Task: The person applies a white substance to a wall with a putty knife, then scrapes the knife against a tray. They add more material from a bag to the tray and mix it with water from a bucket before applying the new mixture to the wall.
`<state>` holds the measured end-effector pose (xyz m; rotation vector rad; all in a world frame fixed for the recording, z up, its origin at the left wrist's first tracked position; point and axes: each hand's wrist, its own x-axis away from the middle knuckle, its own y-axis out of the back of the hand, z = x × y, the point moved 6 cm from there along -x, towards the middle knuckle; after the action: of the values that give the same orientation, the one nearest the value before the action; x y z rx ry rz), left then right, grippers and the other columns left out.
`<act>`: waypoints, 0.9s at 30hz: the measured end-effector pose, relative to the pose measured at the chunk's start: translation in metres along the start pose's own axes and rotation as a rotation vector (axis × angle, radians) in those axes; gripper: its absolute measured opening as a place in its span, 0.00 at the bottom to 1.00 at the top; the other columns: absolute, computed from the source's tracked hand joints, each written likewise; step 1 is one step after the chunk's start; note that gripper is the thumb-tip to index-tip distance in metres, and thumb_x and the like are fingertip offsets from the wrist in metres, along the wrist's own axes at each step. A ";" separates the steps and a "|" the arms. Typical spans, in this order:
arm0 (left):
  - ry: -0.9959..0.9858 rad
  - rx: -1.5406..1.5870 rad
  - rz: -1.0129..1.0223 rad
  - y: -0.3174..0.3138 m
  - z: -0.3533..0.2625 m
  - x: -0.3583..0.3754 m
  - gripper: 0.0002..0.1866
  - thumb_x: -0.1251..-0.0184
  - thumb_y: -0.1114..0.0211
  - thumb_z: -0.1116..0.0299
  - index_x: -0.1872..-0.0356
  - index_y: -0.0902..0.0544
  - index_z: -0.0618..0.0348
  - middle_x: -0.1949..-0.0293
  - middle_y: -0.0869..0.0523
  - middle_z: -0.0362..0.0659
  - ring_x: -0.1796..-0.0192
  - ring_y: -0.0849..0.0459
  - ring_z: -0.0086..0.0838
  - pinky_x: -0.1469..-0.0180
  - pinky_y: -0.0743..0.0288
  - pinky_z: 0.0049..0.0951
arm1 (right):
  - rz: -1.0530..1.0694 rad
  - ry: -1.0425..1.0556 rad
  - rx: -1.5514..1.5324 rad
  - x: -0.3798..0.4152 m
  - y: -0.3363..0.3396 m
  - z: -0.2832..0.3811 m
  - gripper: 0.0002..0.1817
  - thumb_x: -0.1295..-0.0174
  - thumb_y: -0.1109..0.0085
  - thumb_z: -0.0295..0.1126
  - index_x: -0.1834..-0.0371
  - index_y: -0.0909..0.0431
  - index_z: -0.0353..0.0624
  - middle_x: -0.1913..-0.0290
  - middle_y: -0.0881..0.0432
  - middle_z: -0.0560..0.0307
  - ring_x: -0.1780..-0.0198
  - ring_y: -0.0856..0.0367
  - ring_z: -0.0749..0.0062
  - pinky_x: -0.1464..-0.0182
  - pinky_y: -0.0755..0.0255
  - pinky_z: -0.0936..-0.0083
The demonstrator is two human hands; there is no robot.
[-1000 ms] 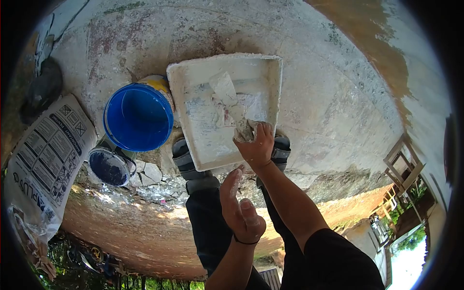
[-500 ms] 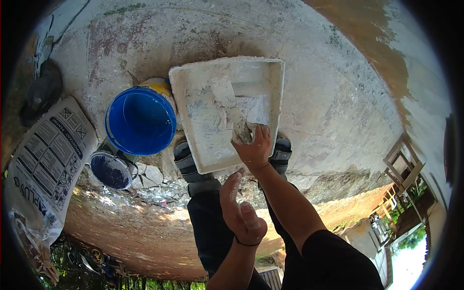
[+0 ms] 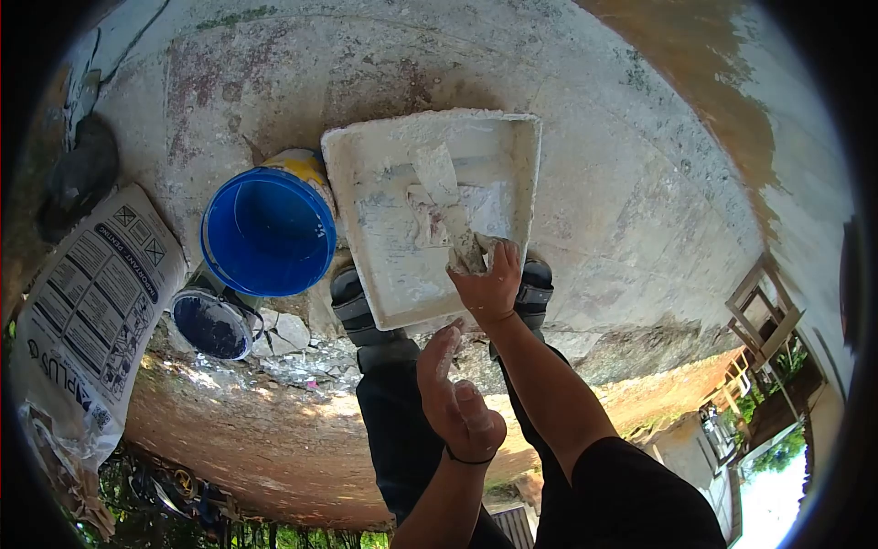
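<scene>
My right hand (image 3: 492,284) is closed around the handle of a putty knife (image 3: 436,174), which is coated in pale plaster. Its flat blade points away from me, over the floor of a shallow rectangular tray (image 3: 536,174) smeared with the same whitish material. A thin patch of wet-looking plaster (image 3: 487,212) lies beside the blade. Below the tray's near edge, my left hand (image 3: 453,403) is held with its fingers extended and thumb apart, holding nothing; white residue marks its fingers.
Left of the tray stands a blue bucket (image 3: 265,233). A smaller dark-stained pail (image 3: 210,323) is nearer me, beside a printed sack (image 3: 96,302). My sandalled feet (image 3: 352,297) flank the tray's near end on rough concrete (image 3: 622,201), with broken rubble (image 3: 291,331) nearby.
My right hand and the putty knife have shifted slightly right and toward me within the tray. The left hand has stayed almost still.
</scene>
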<state>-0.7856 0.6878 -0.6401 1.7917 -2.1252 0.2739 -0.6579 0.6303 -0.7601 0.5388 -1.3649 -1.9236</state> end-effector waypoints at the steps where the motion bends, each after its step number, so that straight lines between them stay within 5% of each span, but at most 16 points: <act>1: 0.004 0.009 -0.007 0.000 0.001 0.000 0.22 0.31 0.60 0.62 0.50 0.32 0.76 0.51 0.26 0.61 0.50 0.24 0.48 0.46 0.31 0.40 | 0.007 -0.017 0.004 0.000 0.000 -0.002 0.26 0.74 0.27 0.35 0.72 0.30 0.34 0.68 0.28 0.45 0.64 0.29 0.48 0.61 0.31 0.60; 17: 0.027 -0.027 -0.032 0.002 0.009 0.004 0.26 0.29 0.62 0.54 0.46 0.32 0.68 0.49 0.26 0.53 0.49 0.25 0.37 0.51 0.32 0.33 | 0.040 0.013 0.004 0.002 0.018 -0.016 0.26 0.75 0.27 0.34 0.72 0.31 0.34 0.68 0.29 0.45 0.64 0.29 0.47 0.62 0.32 0.59; 27: -0.063 0.019 -0.185 0.052 -0.016 -0.006 0.24 0.29 0.61 0.57 0.47 0.31 0.68 0.50 0.25 0.52 0.49 0.25 0.35 0.50 0.33 0.32 | 0.097 0.340 -0.037 -0.032 0.129 0.065 0.23 0.66 0.30 0.33 0.67 0.28 0.34 0.67 0.27 0.45 0.66 0.28 0.47 0.64 0.31 0.58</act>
<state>-0.8332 0.7080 -0.6240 2.0167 -1.9856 0.1939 -0.6417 0.6705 -0.6188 0.7304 -1.1142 -1.6845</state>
